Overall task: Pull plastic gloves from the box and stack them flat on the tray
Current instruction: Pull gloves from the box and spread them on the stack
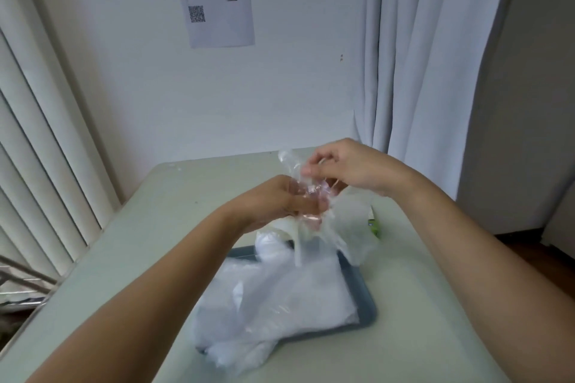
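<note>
Pale green surface (pixel 174 227), white wall behind: glove held aloft.
Left hand (pixel 280 199) and right hand (pixel 351 165) both pinch one clear thin-film plastic glove (pixel 348 218); dark grey rectangular tray (pixel 364 298) with heaped gloves (pixel 280 298) lies just below them. Judged featherlight, limp, clingy; take by cuff edge.

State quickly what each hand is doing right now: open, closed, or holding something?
Left hand: closed, gripping the clear plastic glove.
Right hand: closed, pinching the same glove from above.
</note>
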Demonstrator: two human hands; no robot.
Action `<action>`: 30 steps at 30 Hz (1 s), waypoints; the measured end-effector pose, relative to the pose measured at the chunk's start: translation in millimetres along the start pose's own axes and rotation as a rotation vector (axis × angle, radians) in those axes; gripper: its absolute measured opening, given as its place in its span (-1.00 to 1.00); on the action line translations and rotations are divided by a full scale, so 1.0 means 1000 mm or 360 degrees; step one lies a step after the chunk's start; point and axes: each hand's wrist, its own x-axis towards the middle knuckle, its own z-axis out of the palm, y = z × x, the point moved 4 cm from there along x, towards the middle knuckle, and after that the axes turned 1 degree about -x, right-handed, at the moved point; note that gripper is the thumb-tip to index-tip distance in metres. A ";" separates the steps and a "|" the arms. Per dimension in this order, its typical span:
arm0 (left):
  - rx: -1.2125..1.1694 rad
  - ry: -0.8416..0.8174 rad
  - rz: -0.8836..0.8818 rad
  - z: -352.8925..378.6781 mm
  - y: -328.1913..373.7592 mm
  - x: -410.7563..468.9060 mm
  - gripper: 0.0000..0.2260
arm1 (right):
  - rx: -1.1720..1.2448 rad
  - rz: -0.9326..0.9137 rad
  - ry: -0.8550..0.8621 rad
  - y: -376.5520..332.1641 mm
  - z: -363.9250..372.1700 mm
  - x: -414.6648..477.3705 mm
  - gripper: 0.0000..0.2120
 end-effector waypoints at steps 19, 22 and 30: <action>-0.1013 0.0179 0.0051 0.005 -0.041 -0.071 -0.56 | 0.1941 0.0748 -0.0398 0.103 0.106 -0.039 -0.27; -0.0989 0.0249 -0.0080 -0.002 -0.050 -0.077 -0.84 | 0.2093 0.0584 0.0050 0.097 0.095 -0.035 -0.75; -0.0252 0.0624 -0.0589 -0.013 -0.099 -0.095 -0.88 | 0.0733 0.0427 0.0414 0.103 0.104 -0.052 -0.87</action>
